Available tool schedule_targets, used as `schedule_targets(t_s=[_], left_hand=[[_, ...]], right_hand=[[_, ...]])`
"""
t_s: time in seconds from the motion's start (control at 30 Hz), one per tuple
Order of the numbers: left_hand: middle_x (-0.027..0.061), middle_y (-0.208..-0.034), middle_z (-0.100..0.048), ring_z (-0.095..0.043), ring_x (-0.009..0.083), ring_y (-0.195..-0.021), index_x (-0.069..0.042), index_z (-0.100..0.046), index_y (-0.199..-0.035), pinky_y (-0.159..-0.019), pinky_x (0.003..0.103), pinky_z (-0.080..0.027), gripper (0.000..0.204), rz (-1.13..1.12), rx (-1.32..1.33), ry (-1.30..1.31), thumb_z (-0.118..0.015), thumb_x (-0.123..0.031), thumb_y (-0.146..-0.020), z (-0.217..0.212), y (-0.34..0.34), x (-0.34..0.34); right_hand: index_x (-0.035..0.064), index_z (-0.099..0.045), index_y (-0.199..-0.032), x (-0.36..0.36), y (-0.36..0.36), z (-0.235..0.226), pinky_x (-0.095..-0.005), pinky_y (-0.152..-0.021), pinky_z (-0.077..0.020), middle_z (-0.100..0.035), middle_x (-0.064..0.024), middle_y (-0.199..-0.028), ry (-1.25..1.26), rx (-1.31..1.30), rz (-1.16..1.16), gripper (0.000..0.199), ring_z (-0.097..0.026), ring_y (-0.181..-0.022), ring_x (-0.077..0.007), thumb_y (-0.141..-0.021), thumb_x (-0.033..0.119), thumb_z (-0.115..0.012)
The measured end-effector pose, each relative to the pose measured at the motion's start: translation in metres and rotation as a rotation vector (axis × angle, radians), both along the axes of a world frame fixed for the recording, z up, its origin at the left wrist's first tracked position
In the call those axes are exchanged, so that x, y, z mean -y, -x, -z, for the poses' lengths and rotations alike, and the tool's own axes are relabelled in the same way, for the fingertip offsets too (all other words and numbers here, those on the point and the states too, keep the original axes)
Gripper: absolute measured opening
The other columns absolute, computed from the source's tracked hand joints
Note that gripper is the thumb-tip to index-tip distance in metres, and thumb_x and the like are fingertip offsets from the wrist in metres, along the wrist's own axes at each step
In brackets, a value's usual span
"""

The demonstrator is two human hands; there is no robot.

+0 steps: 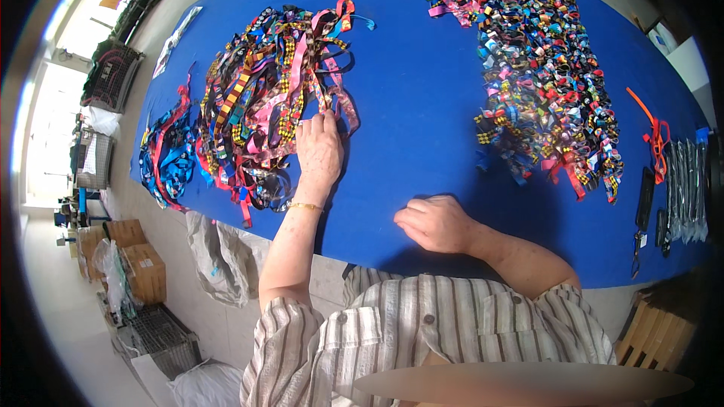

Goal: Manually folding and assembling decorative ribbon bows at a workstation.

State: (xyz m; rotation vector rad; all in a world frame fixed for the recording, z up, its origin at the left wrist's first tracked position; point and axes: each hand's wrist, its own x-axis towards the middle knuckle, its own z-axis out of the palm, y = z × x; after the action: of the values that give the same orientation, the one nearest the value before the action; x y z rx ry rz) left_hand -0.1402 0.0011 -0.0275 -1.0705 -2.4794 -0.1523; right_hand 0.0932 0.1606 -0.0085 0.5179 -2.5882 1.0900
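My left hand (320, 148) is at the near right edge of a loose heap of colourful printed fabric straps (256, 90). Its fingers are closed on a pinkish strap (345, 109) whose loop lies beside them. My right hand (434, 224) rests on the blue table (411, 120) near its front edge, curled into a loose fist, with nothing showing out of it. The straps in the heap are long and tangled, in pink, yellow-and-black check, red and blue. To the heap's left lies a smaller bunch of blue and red straps (167, 158).
A long mass of small bundled straps (543, 68) covers the table's right side. Farther right are an orange strap (658, 143), black straps (643, 200) and clear-bagged packs (685, 192). Cardboard boxes (143, 267) and wire crates (154, 339) stand on the floor at left.
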Motion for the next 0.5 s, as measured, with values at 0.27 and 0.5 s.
schedule_targets(t_s=[0.27, 0.5], left_hand=[[0.0122, -0.095, -0.06, -0.057, 0.0291, -0.089, -0.002, -0.062, -0.115, -0.081, 0.041, -0.044, 0.031, 0.012, 0.008, 0.004, -0.056, -0.009, -0.085, -0.0016, -0.0012, -0.0021], [0.0119, -0.094, -0.059, -0.057, 0.0279, -0.09, 0.001, -0.061, -0.115, -0.082, 0.04, -0.043, 0.032, 0.014, -0.008, 0.03, -0.052, -0.008, -0.086, -0.0038, -0.0022, -0.0004]], right_hand=[[0.01, -0.065, -0.089, 0.0019, 0.0009, -0.0009, -0.0356, -0.062, -0.0511, -0.06, -0.0043, -0.078, 0.007, -0.005, 0.026, 0.006, -0.063, -0.067, -0.0231, -0.084, 0.012, -0.067], [0.0099, -0.066, -0.089, 0.0038, 0.0022, -0.0027, -0.0352, -0.061, -0.0514, -0.06, -0.004, -0.077, -0.023, 0.011, 0.044, 0.006, -0.063, -0.066, -0.0229, -0.084, 0.013, -0.068]])
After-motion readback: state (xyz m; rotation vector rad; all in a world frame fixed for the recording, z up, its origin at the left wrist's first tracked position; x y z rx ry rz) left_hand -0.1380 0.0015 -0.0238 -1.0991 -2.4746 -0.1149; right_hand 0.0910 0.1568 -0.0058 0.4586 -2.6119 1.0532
